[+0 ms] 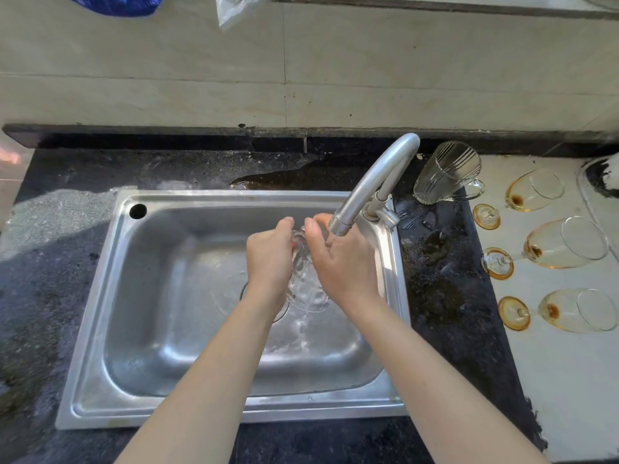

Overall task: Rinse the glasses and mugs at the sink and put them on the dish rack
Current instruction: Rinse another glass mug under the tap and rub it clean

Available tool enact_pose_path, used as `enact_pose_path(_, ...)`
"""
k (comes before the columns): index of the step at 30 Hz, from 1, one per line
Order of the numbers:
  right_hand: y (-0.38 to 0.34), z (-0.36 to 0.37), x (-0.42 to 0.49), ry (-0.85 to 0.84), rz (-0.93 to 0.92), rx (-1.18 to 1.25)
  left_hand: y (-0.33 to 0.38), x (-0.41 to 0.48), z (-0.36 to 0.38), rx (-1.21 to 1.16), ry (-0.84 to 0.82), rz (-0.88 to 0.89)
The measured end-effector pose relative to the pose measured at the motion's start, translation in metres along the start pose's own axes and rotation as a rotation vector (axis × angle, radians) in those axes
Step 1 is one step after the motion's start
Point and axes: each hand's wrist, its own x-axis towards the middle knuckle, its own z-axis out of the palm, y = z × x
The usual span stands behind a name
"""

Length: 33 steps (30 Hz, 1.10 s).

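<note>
Over the steel sink (100, 296) my left hand (269, 259) and my right hand (341, 262) hold a clear ribbed glass (306, 283) between them, under the spout of the tap (371, 182). Each hand curls round one side of the glass, whose far end sits below the spout. Water splashes below it onto the sink floor. A clear glass mug (445, 174) with a handle stands on the dark counter right of the tap. Three amber-tinted stemmed glasses (566, 242) with brown dregs lie on their sides on a white surface at the right.
The dark stone counter (50, 262) surrounds the sink, with a puddle behind it. A tiled wall rises behind. A blue cloth (120, 3) and a plastic bag (234, 8) hang at the top. Part of a dish (599, 182) shows at the far right edge.
</note>
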Motion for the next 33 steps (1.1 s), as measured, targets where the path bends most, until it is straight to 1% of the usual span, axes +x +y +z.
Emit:
enact_pose_path(1, 0.004, 0.003, -0.001, 0.051, -0.029, 0.102, -0.001, -0.001, 0.0, -0.026, -0.027, -0.019)
enact_pose_path(2, 0.005, 0.005, 0.0, 0.089, 0.015, 0.254, -0.003, -0.003, 0.001, -0.05, -0.052, -0.042)
enact_pose_path(4, 0.007, 0.011, 0.004, 0.132, 0.241, 0.542, -0.009, -0.005, 0.002, -0.128, -0.074, -0.107)
enact_pose_path(5, 0.008, 0.013, 0.005, 0.125, 0.339, 0.612, -0.011, -0.005, 0.002, -0.175, -0.078, -0.135)
enact_pose_path(6, 0.009, 0.013, 0.006, 0.09, 0.385, 0.631, -0.013, -0.004, 0.002, -0.212, -0.078, -0.156)
enact_pose_path(7, 0.012, 0.012, 0.006, 0.035, 0.388, 0.629, -0.015, -0.003, 0.002, -0.241, -0.075, -0.174)
enact_pose_path(9, 0.014, 0.004, 0.004, -0.137, 0.382, 0.68, -0.018, 0.0, -0.002, -0.318, -0.067, -0.208)
enact_pose_path(11, 0.018, -0.002, 0.005, -0.31, 0.43, 0.683, -0.019, 0.003, -0.005, -0.393, -0.078, -0.227)
enact_pose_path(14, 0.021, -0.009, 0.019, -0.476, 0.601, 0.563, -0.022, 0.004, -0.006, -0.451, -0.094, -0.236)
enact_pose_path(16, 0.021, -0.011, 0.026, -0.574, 0.764, 0.525, -0.022, 0.005, -0.005, -0.441, -0.093, -0.176)
enact_pose_path(17, 0.022, -0.01, 0.027, -0.606, 0.817, 0.548, -0.021, 0.005, -0.005, -0.405, -0.096, -0.13)
enact_pose_path(18, 0.025, -0.007, 0.027, -0.599, 0.867, 0.597, -0.019, 0.004, -0.006, -0.36, -0.101, -0.078)
enact_pose_path(19, 0.029, -0.003, 0.026, -0.552, 0.892, 0.653, -0.017, 0.003, -0.007, -0.311, -0.113, -0.023)
enact_pose_path(22, 0.041, 0.007, 0.016, -0.322, 0.962, 0.894, -0.01, -0.001, -0.006, -0.156, -0.171, 0.145)
enact_pose_path(24, 0.045, 0.014, 0.009, -0.222, 0.974, 1.003, -0.006, -0.004, -0.002, -0.072, -0.19, 0.218)
enact_pose_path(26, 0.049, 0.018, 0.003, -0.157, 0.943, 1.051, -0.003, -0.005, 0.003, -0.027, -0.199, 0.198)
enact_pose_path(28, 0.053, 0.02, 0.0, -0.088, 0.923, 1.086, -0.002, -0.005, 0.01, 0.014, -0.201, 0.126)
enact_pose_path(30, 0.059, 0.018, -0.001, -0.058, 0.907, 1.119, 0.0, -0.007, 0.018, 0.043, -0.21, 0.071)
enact_pose_path(33, 0.067, 0.011, -0.005, -0.042, 0.928, 1.182, 0.0, -0.013, 0.03, 0.093, -0.241, 0.049)
